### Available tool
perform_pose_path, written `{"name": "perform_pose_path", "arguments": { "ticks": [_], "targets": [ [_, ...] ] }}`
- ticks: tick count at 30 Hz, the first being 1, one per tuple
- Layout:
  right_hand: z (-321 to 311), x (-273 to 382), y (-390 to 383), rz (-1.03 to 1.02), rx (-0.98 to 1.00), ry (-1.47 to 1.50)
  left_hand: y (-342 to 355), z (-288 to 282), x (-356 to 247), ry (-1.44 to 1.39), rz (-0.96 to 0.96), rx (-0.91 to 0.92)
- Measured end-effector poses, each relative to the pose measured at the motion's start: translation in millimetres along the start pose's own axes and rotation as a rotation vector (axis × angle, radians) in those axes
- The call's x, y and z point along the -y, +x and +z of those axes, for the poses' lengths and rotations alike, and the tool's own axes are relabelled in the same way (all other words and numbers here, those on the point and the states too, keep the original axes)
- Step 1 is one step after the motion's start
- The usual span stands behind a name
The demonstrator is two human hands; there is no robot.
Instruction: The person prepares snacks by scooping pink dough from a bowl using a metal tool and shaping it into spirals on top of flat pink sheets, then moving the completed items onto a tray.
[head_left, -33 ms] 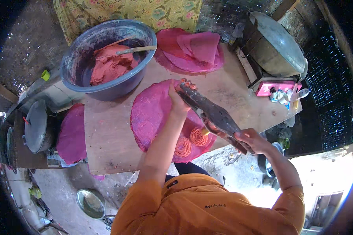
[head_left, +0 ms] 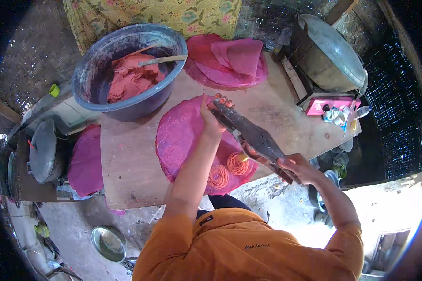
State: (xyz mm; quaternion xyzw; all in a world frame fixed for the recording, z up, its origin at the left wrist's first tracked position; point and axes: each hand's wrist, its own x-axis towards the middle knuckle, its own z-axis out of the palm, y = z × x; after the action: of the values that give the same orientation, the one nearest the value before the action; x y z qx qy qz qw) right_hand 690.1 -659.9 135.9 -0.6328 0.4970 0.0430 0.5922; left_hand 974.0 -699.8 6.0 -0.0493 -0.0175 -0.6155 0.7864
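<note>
A long dark hand press [head_left: 258,139] with two lever arms slants over the table. My left hand [head_left: 213,117] is wrapped round its far left end, fingertips showing over the top edge. Closed on the near right end is my right hand [head_left: 299,168]. A yellow nozzle-like piece [head_left: 242,157] shows beneath the press's middle. Just under it lies a coil of thin pink-orange dough strands [head_left: 237,165], with a second dough coil [head_left: 217,176] beside it to the left. Both coils rest on a round pink mat [head_left: 180,133], partly hidden by my left forearm.
A large blue basin [head_left: 126,108] at the back left holds pink dough [head_left: 135,77] and a wooden stick [head_left: 163,60]. More pink mats [head_left: 237,61] are stacked at the back of the wooden table [head_left: 131,161]. A big lidded pot [head_left: 333,56] stands at the far right, near a pink box [head_left: 318,106].
Both hands and the press have shifted very slightly left. My grip on the press is the same.
</note>
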Motion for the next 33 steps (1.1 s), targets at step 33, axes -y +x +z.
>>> {"name": "perform_pose_path", "arguments": {
  "ticks": [33],
  "targets": [
    [-50.1,40.2,35.8,-0.005,-0.003,-0.025,68.7,52.7,-8.9,0.173,0.105,-0.095]
  ]
}}
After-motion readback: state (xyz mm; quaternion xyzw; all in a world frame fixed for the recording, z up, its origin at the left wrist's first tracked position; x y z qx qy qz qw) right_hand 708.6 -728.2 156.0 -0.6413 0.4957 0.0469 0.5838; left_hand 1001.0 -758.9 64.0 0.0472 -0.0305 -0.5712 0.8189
